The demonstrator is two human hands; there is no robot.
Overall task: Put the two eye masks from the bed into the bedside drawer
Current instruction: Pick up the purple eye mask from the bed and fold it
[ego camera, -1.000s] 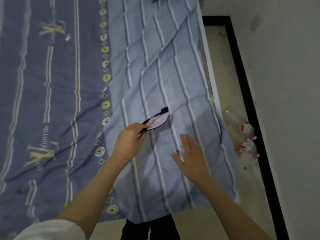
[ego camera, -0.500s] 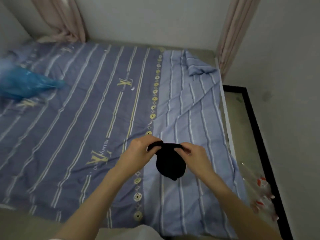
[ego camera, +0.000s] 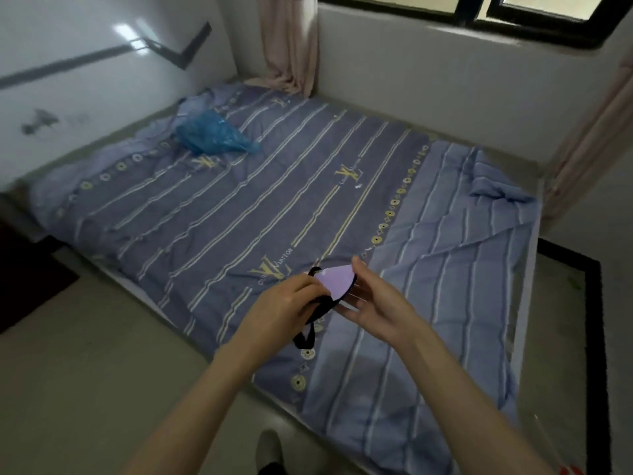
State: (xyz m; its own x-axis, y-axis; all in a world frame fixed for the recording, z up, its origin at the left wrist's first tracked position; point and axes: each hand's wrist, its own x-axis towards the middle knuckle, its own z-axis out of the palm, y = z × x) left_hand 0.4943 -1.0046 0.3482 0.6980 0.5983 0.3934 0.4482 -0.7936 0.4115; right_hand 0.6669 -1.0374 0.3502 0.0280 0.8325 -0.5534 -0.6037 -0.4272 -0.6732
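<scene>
My left hand [ego camera: 286, 301] grips a lilac eye mask [ego camera: 336, 282] with a black backing above the near edge of the bed [ego camera: 239, 207]. Its black strap [ego camera: 306, 337] dangles below my left wrist. My right hand [ego camera: 373, 299] is at the mask's right side, fingers spread, thumb touching its upper edge. I cannot tell whether a second mask lies under the lilac one. No drawer is clearly in view.
A crumpled blue plastic bag [ego camera: 212, 133] lies near the head of the bed. A dark piece of furniture [ego camera: 24, 269] stands at the left edge. Pink curtains [ego camera: 291, 42] hang by the window, with tiled floor [ego camera: 85, 371] below me.
The view has lifted and swung left across the bed. The mask left the sheet, showed its black side between both hands, and now shows its lilac side while my right fingers have spread.
</scene>
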